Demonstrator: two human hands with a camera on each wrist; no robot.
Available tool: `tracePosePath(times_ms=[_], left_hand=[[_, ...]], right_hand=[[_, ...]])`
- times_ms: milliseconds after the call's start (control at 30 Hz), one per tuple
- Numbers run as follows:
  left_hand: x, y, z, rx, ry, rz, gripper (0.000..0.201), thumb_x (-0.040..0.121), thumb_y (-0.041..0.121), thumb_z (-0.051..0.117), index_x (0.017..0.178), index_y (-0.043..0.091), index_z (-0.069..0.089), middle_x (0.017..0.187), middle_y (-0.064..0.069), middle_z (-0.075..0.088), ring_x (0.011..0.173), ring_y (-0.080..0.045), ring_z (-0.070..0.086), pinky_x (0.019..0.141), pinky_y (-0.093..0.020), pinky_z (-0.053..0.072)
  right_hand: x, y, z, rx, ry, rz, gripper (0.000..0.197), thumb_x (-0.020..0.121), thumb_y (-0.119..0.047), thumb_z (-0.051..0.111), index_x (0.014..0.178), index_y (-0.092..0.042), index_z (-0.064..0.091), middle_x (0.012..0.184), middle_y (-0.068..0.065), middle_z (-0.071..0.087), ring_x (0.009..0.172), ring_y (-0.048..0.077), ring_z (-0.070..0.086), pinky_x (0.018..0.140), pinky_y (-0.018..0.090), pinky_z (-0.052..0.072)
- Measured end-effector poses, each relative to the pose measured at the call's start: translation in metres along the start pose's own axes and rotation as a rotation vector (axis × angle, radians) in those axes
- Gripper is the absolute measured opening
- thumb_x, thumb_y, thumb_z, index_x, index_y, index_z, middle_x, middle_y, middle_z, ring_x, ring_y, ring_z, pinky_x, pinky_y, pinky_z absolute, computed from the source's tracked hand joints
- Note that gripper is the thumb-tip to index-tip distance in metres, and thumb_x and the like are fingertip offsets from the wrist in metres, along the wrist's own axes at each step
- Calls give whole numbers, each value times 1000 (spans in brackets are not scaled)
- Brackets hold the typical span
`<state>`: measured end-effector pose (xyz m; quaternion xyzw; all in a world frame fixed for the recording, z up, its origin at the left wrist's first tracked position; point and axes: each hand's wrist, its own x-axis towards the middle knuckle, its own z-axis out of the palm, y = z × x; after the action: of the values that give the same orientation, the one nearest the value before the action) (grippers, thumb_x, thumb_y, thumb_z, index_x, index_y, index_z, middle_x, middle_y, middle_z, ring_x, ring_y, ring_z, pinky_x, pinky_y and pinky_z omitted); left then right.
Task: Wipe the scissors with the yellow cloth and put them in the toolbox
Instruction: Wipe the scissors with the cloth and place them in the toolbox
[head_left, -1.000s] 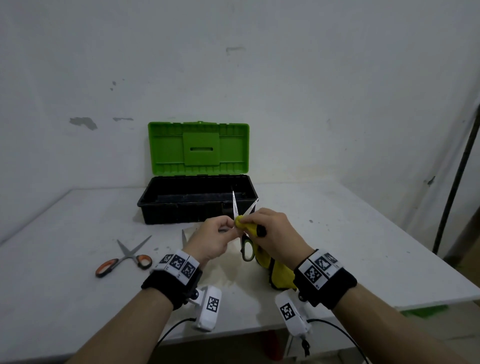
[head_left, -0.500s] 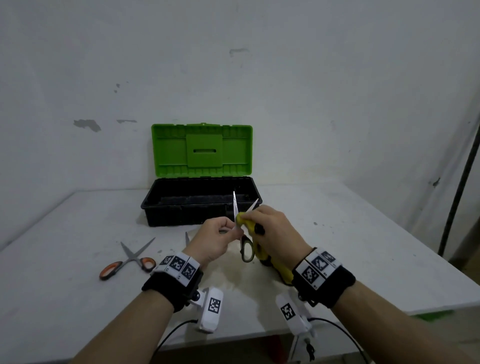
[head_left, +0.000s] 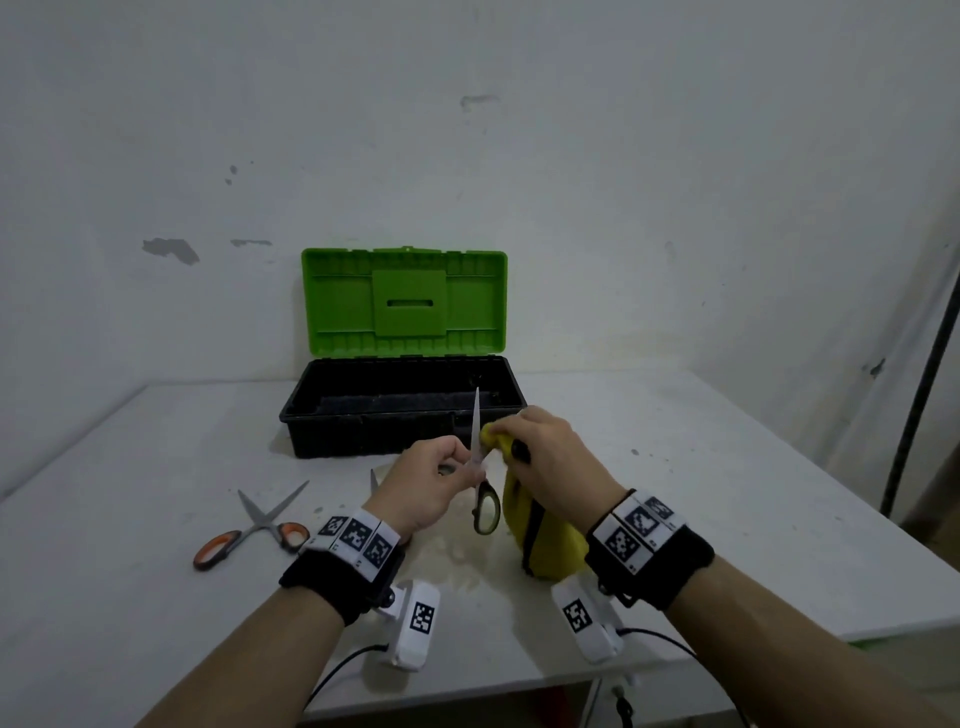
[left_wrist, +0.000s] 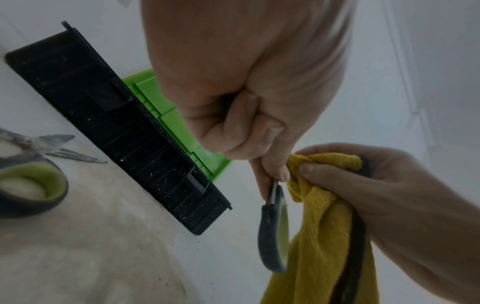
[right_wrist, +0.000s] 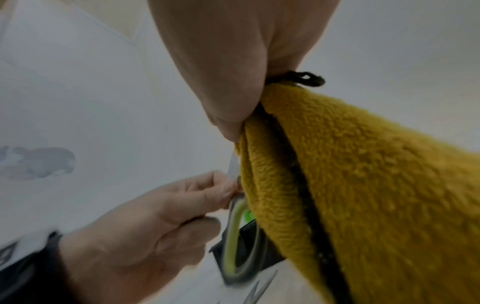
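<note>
Grey-handled scissors (head_left: 480, 486) stand blades-up above the table (head_left: 727, 493), pinched by the left hand (head_left: 434, 486). The right hand (head_left: 550, 457) clasps the yellow cloth (head_left: 540, 535) round one blade. The open toolbox (head_left: 400, 410) sits just behind.

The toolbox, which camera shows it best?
The head view: the whole toolbox shows, with its green lid up. The left wrist view shows the black front wall at a slant with some lid; the right wrist view shows only a blurred corner.

Upright scissors (head_left: 478, 457) touch yellow cloth (head_left: 540, 535); toolbox (head_left: 400, 415) open.
</note>
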<state>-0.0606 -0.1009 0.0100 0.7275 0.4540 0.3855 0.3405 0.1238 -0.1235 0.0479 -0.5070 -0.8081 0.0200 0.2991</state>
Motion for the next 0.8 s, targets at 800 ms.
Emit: tracePosePath(times_ms=[800], left_hand=[[1,1,-1,60,-19,-37,21,91,27,71,77,19,59,71,11,66,58,10,56,53,-8,37]], right_hand=[[12,17,-3,-14,90,97,28,92,-10,58,117,-20,65,104,4,53,91,21,55,81,35,51]])
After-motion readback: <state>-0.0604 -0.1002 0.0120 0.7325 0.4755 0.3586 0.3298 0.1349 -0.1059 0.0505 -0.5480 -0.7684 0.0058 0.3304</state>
